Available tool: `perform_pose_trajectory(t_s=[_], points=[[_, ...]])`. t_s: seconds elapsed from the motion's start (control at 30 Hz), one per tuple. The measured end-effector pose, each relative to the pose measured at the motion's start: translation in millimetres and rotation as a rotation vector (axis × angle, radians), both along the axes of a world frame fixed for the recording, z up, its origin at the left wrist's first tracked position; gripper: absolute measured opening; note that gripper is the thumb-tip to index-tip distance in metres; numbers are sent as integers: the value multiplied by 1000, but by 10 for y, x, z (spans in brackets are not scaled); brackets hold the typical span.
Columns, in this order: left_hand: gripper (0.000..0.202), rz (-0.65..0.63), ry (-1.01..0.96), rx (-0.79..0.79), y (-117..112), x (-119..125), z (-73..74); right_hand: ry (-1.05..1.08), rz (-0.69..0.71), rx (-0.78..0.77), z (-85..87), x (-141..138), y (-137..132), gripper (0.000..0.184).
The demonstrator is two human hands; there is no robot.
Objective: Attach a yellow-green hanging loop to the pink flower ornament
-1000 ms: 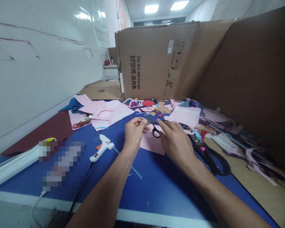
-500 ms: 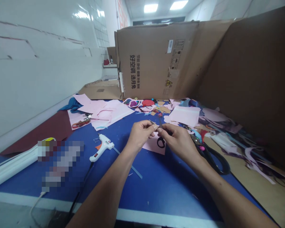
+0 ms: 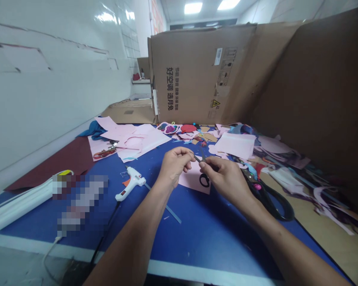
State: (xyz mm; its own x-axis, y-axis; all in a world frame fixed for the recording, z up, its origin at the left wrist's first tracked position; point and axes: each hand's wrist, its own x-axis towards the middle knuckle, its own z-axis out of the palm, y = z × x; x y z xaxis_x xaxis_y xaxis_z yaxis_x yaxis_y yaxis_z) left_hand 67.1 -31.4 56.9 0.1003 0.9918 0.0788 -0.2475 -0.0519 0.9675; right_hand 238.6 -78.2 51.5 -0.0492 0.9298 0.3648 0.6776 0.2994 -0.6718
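Both my hands meet above the middle of the table around a thin dark strip (image 3: 198,159). My left hand (image 3: 176,165) pinches its left end, fingers curled in. My right hand (image 3: 226,173) grips the other end between thumb and forefinger, and a dark tip sticks up beyond them. Below lies a pink paper sheet (image 3: 191,180), partly covered by my hands. On its right side is a black ring-shaped piece (image 3: 204,180). Large black-handled scissors (image 3: 283,210) lie beside my right forearm, their blades partly hidden.
Left of my arms lie a white glue gun (image 3: 131,183) and a translucent glue stick (image 3: 173,214). Pink sheets (image 3: 149,139) spread at the back left. Paper and fabric scraps (image 3: 295,174) cover the right side. A tall cardboard box (image 3: 197,79) stands behind.
My hands have drawn slightly apart, so more of the dark strip shows between them. The whole view has shifted a little, with the table things staying in place.
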Motion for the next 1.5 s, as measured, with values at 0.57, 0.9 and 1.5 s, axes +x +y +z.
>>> perform_pose_trajectory(t_s=[0.57, 0.9, 1.5], points=[[13, 27, -142, -55, -23, 38, -2, 79, 35, -15, -34, -21, 10, 34], [16, 82, -188, -76, 3, 25, 6, 96, 24, -43, -38, -15, 19, 33], [6, 53, -4, 24, -54, 38, 14, 148, 24, -69, -31, -12, 21, 34]])
